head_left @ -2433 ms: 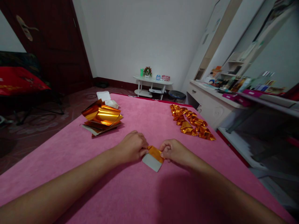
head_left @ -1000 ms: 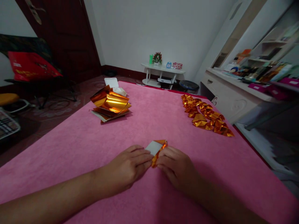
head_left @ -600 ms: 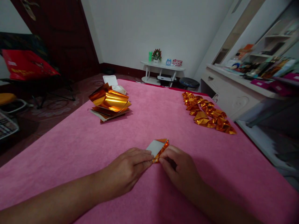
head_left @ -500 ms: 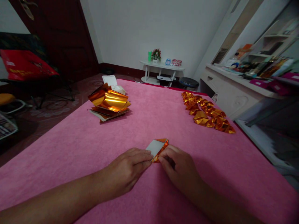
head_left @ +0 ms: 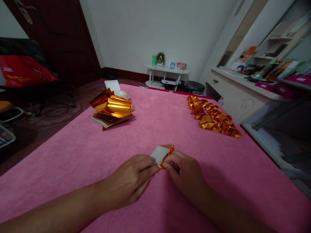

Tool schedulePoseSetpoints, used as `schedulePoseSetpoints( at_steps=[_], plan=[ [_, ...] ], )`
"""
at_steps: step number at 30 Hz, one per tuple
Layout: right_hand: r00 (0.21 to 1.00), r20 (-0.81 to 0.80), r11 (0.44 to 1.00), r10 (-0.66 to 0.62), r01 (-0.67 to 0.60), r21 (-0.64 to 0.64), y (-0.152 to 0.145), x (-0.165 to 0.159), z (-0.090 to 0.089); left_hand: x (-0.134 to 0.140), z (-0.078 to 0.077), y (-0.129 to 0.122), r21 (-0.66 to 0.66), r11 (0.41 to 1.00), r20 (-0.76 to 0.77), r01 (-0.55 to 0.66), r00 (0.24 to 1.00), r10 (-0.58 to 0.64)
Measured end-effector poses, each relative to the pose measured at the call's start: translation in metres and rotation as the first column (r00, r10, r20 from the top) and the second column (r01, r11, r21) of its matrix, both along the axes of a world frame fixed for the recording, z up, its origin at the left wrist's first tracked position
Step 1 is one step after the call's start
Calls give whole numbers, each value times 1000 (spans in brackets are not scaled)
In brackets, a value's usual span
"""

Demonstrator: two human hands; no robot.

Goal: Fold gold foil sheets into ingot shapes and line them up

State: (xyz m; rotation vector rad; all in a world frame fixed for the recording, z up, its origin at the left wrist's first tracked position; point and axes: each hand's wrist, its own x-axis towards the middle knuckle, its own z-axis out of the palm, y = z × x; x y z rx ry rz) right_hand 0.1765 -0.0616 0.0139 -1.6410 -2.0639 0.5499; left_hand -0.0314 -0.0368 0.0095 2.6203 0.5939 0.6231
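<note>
A partly folded sheet of gold foil paper [head_left: 159,153] lies on the pink cloth, its pale back facing up and a shiny gold fold along its right edge. My left hand [head_left: 136,174] grips the near left edge of the paper, fingers together. With thumb and forefinger, my right hand [head_left: 186,171] pinches the gold fold. The fingertips of both hands almost meet at the paper's near corner. A stack of gold foil sheets [head_left: 116,106] rests farther off to the left. Several folded gold foil pieces [head_left: 206,121] sit in rows to the right.
The pink cloth [head_left: 155,119] covers the table. Behind the foil stack is an open white box [head_left: 112,85]. A white side table [head_left: 167,69] and a dark round stool [head_left: 194,86] stand beyond the far edge. A cluttered white dresser [head_left: 233,85] is at right.
My right fingertips have shifted slightly along the gold fold, and the left hand still holds the paper. The whole view has moved a little.
</note>
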Motion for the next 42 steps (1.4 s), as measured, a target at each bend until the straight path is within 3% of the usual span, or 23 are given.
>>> schedulePoseSetpoints(
  at_steps=[15,24,31,36,42],
  plan=[
    [994,-87,997,-63,59,-44,1,-1,-3,6,8,-2,9,1000,-66,1,998,0],
    [999,27,999,-34,34,-7,1,-2,-4,4,3,1,187,981,-27,47,999,-42],
    [995,96,1000,-26,27,-2,1,-4,-2,5,3,0,204,978,-49,42,998,-33],
    [963,248,990,102,-124,74,0,0,-7,6,4,-2,193,981,-121,16,993,8],
    [871,447,922,205,-325,210,-19,14,-7,4,2,-1,189,981,-135,36,991,-11]
  ],
)
